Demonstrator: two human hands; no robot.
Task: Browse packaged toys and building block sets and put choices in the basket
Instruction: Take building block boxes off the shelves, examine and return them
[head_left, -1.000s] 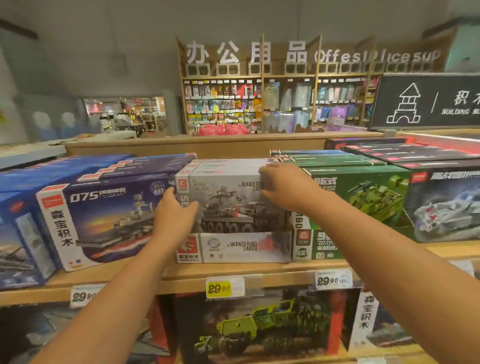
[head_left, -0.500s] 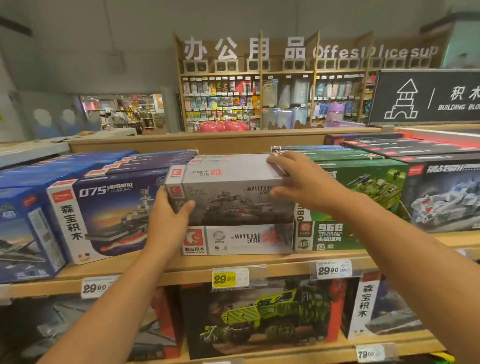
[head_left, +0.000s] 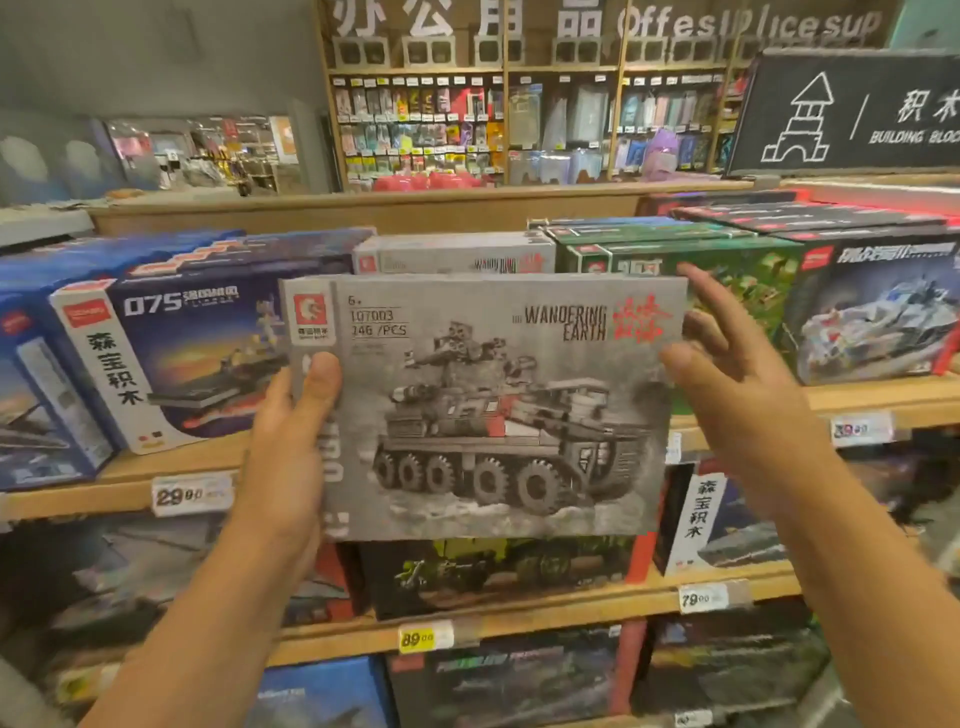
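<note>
the left hand (head_left: 283, 452) grips the left edge of a grey wandering earth box (head_left: 488, 410), thumb on its front. the right hand (head_left: 737, 374), fingers spread, touches the right edge. the box is upright, in front of the wooden shelf (head_left: 130, 480), where a 075 box (head_left: 166, 358) stands. stationery racks (head_left: 519, 124) line the back wall.

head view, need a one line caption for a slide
Left hand grips a grey cardboard Wandering Earth building block box held before the wooden shelf; open right hand at its right edge.
</note>
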